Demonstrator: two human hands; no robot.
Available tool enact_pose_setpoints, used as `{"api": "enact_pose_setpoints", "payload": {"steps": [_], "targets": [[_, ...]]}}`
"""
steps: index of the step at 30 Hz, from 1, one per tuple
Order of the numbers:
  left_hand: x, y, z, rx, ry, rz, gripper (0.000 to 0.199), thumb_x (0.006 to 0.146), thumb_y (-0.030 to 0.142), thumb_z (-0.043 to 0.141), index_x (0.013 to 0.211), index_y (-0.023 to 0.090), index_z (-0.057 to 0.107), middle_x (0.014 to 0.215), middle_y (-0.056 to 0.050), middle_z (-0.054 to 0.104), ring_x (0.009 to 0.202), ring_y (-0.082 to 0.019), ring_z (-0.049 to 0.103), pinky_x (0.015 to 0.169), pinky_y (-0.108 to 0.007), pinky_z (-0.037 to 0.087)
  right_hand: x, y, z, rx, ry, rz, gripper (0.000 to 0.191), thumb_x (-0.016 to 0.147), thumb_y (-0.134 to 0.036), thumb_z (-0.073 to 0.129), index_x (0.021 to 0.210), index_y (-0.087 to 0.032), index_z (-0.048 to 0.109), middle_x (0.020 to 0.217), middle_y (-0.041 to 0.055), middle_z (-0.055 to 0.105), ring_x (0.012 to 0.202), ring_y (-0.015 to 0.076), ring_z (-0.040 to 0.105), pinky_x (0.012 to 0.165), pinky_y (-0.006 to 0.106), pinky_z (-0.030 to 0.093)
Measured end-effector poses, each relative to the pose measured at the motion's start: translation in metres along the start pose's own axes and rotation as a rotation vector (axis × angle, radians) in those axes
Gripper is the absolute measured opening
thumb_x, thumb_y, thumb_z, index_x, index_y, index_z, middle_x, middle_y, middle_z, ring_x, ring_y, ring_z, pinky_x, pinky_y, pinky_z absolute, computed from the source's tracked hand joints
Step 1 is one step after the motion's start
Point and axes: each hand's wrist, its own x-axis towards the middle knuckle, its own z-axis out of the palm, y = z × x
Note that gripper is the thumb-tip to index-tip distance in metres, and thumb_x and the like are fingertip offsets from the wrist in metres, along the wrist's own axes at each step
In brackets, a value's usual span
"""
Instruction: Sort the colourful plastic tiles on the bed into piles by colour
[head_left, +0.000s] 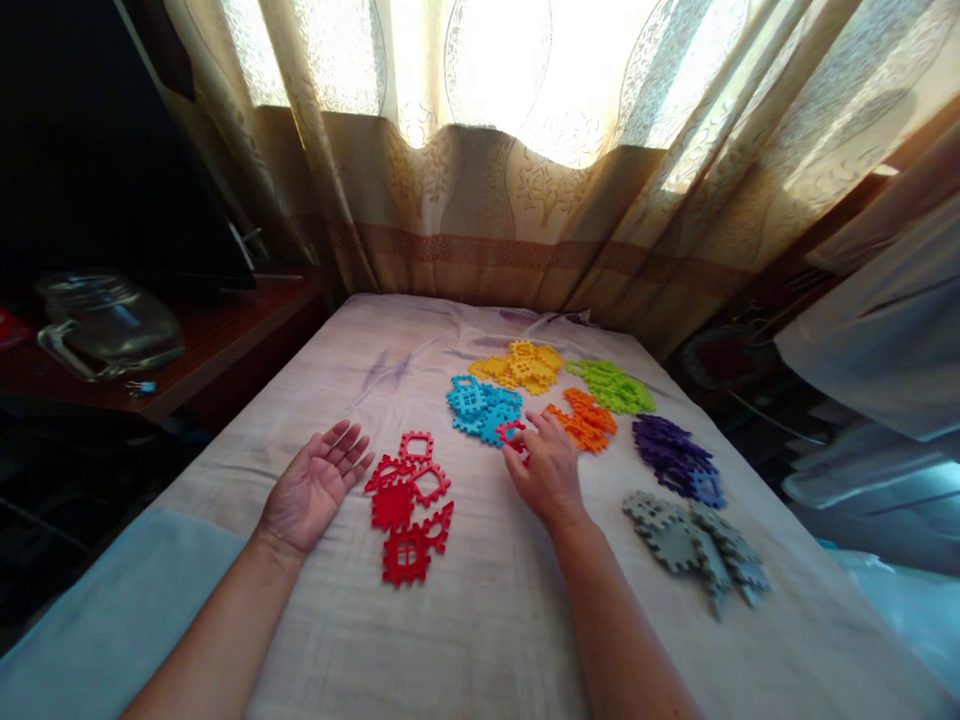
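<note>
Flat red toothed plastic pieces (pixel 392 503) lie in a loose group left of centre on the cloth. My left hand (pixel 315 485) rests palm up beside them, fingers apart and holding nothing. My right hand (pixel 547 465) is at the near side of the blue pile (pixel 484 408), its fingers around a red piece (pixel 511 431). Close to that hand's far right side lie orange pieces (pixel 589 420). Yellow pieces (pixel 523 367) form a pile behind the blue ones, and green pieces (pixel 613 387) lie to their right.
Purple pieces (pixel 675 457) and grey pieces (pixel 694 545) lie on the right of the cloth-covered surface (pixel 495 640). A glass jug (pixel 112 325) stands on a dark side table (pixel 225 350) at left. Curtains (pixel 480 200) hang behind.
</note>
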Motion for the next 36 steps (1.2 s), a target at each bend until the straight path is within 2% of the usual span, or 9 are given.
{"api": "enact_pose_setpoints", "payload": {"steps": [5,10,13,17,19,24,29,31,36], "targets": [[-0.003,0.002,0.004,-0.001,0.009,-0.002,0.032,0.097,0.023,0.038,0.097,0.016,0.069,0.099,-0.007,0.073,0.095,-0.018,0.068,0.091,-0.039,0.053,0.007,0.035,-0.034,-0.140,-0.180,0.202,0.017,0.084,-0.031,0.060,0.082,-0.020,0.073,0.126,0.0117,0.061,0.126,0.0316,0.046,0.100,0.047,0.038],[-0.004,0.002,0.004,-0.005,0.001,-0.001,0.033,0.097,0.022,0.037,0.097,0.016,0.069,0.097,-0.007,0.073,0.093,-0.019,0.069,0.089,-0.039,0.054,0.007,0.032,-0.048,-0.173,-0.367,0.252,0.017,0.084,-0.032,0.061,0.088,-0.023,0.076,0.126,0.0097,0.061,0.125,0.0298,0.047,0.098,0.044,0.039],[-0.004,0.001,0.004,-0.003,0.002,-0.002,0.030,0.096,0.021,0.040,0.097,0.016,0.069,0.097,-0.008,0.073,0.093,-0.018,0.069,0.089,-0.038,0.054,0.007,0.026,-0.048,-0.169,-0.437,0.228,0.020,0.085,-0.033,0.060,0.090,-0.023,0.076,0.117,0.0091,0.065,0.118,0.0275,0.052,0.095,0.041,0.041],[-0.004,0.001,0.005,-0.011,0.006,0.000,0.032,0.097,0.021,0.038,0.096,0.016,0.070,0.097,-0.007,0.073,0.093,-0.018,0.069,0.088,-0.037,0.054,0.011,0.015,-0.049,-0.160,-0.389,0.169,0.021,0.088,-0.028,0.057,0.092,-0.020,0.076,0.123,0.0105,0.064,0.120,0.0256,0.052,0.098,0.037,0.039],[-0.004,0.000,0.005,-0.016,0.007,0.000,0.033,0.098,0.021,0.037,0.096,0.016,0.070,0.097,-0.006,0.073,0.092,-0.018,0.069,0.087,-0.038,0.054,0.012,0.004,-0.049,-0.108,-0.408,0.106,0.021,0.089,-0.025,0.055,0.091,-0.020,0.075,0.117,0.0097,0.067,0.115,0.0231,0.056,0.097,0.033,0.039],[-0.003,0.000,0.002,-0.029,-0.007,0.001,0.033,0.098,0.022,0.037,0.097,0.016,0.070,0.099,-0.006,0.073,0.092,-0.018,0.069,0.088,-0.039,0.054,0.004,-0.035,-0.046,0.098,-0.658,0.000,0.023,0.087,-0.026,0.057,0.102,-0.023,0.074,0.106,0.0051,0.072,0.100,0.0191,0.064,0.089,0.029,0.043],[-0.002,0.000,-0.001,-0.034,-0.027,-0.001,0.031,0.096,0.022,0.039,0.098,0.017,0.069,0.100,-0.007,0.073,0.094,-0.019,0.069,0.091,-0.040,0.053,-0.009,-0.064,-0.041,0.211,-0.798,-0.211,0.039,0.077,-0.024,0.067,0.116,-0.024,0.069,0.116,0.0069,0.067,0.108,0.0206,0.060,0.092,0.028,0.042],[-0.002,-0.001,-0.001,-0.035,-0.023,-0.004,0.030,0.096,0.022,0.040,0.097,0.017,0.069,0.100,-0.008,0.073,0.095,-0.019,0.069,0.091,-0.040,0.053,-0.012,-0.069,-0.039,0.184,-0.816,-0.242,0.039,0.076,-0.024,0.068,0.115,-0.025,0.070,0.116,0.0071,0.065,0.107,0.0208,0.059,0.090,0.028,0.042],[-0.002,-0.001,0.000,-0.034,-0.018,-0.002,0.032,0.097,0.022,0.038,0.097,0.016,0.070,0.099,-0.007,0.074,0.095,-0.019,0.069,0.090,-0.039,0.054,-0.011,-0.072,-0.036,0.100,-0.841,-0.229,0.021,0.078,-0.024,0.066,0.098,-0.024,0.073,0.103,0.0055,0.067,0.095,0.0189,0.061,0.078,0.026,0.041]]}}
